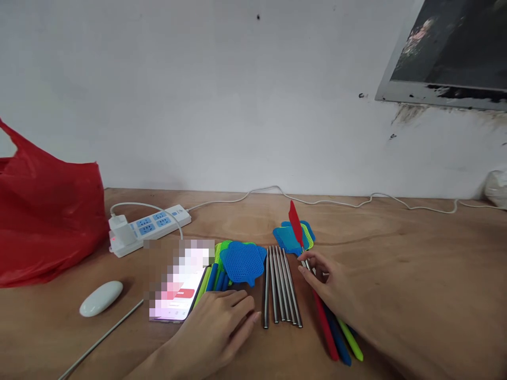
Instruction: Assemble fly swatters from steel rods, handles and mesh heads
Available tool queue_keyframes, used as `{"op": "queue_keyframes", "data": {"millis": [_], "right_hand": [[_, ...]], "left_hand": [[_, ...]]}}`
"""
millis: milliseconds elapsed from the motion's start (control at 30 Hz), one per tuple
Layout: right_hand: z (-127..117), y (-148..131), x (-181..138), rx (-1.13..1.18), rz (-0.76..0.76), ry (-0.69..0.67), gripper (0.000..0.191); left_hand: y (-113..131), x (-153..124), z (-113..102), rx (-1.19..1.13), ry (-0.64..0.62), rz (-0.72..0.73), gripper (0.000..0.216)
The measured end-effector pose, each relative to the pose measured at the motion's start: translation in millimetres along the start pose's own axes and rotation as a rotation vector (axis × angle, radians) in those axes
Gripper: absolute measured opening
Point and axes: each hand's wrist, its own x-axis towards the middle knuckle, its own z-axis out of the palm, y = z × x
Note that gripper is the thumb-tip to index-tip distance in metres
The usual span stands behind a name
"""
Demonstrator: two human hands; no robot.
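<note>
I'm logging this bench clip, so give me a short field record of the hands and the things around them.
surface: wooden table against a white wall
left hand: open, palm down, over the handle ends of the left swatter pile
right hand: pinches the metal shaft of a red swatter, head raised
between hands: metal rods lying side by side
right swatter pile: blue and green, beneath the red one
far left: phone, power strip, red bag
</note>
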Motion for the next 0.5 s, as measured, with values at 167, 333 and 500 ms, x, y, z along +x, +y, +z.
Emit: {"op": "queue_keyframes", "data": {"millis": [167, 333, 500], "right_hand": [[0.3, 0.7, -1.6, -0.196, -0.111, 0.008, 0.021], [-0.4, 2.9, -4.4, -0.381, -0.163, -0.066, 0.027], [2.3, 2.7, -8.6, -0.565, -0.204, -0.083, 0.027]], "left_hand": [[0.6, 0.4, -1.8, -0.003, 0.01, 0.0, 0.028], [0.5, 1.0, -1.0, -0.009, 0.013, -0.012, 0.028], [0.0, 1.6, 0.0, -0.005, 0.037, -0.022, 0.028]]}}
